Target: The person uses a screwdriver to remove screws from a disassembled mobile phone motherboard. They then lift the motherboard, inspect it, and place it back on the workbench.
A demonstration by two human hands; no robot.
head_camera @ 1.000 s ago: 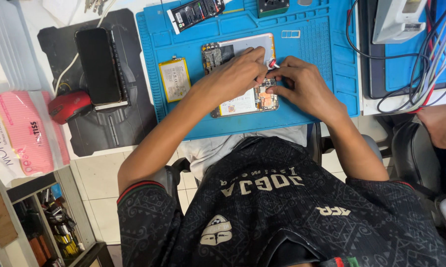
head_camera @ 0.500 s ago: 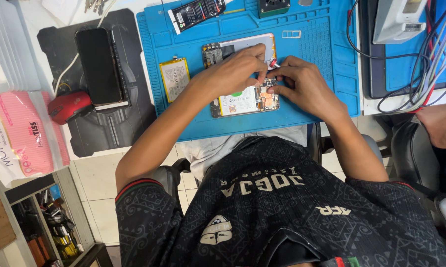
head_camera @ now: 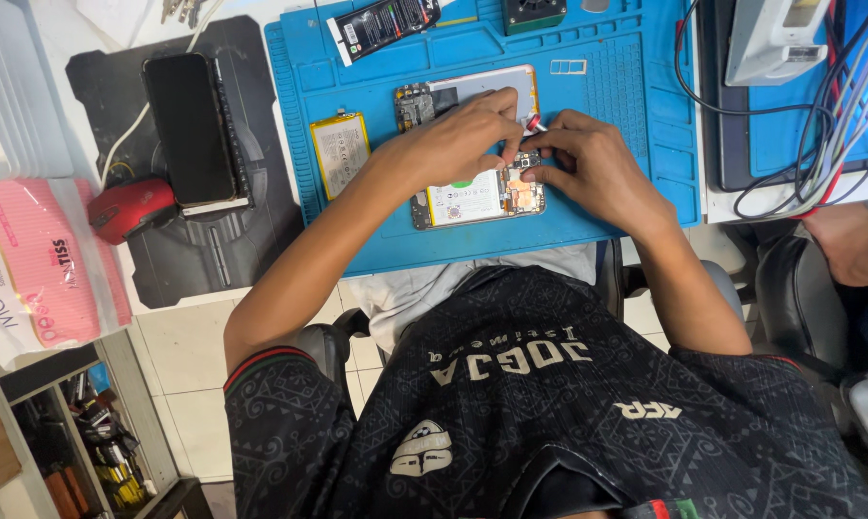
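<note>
An opened phone (head_camera: 474, 200) with its white battery and circuit board showing lies on the blue work mat (head_camera: 626, 86). My left hand (head_camera: 458, 139) rests over its upper part, fingers bent down and pressing on it. My right hand (head_camera: 593, 165) is close beside it at the phone's top right corner, pinching a small red-handled screwdriver (head_camera: 533, 122) whose tip points down into the phone. The two hands touch at the fingertips. A second phone frame (head_camera: 472, 88) lies just behind them, partly hidden by my left hand. A loose yellow battery (head_camera: 339, 152) lies to the left.
A black phone (head_camera: 189, 130) lies on a dark pad at the left, with a red mouse (head_camera: 131, 207) and a pink tissue pack (head_camera: 40, 264). A black battery pack (head_camera: 381, 21) lies at the mat's far edge. Cables (head_camera: 818, 144) and another person's hand (head_camera: 843, 240) are at the right.
Both hands stay on the opened phone. Only small finger shifts show at its top right corner.
</note>
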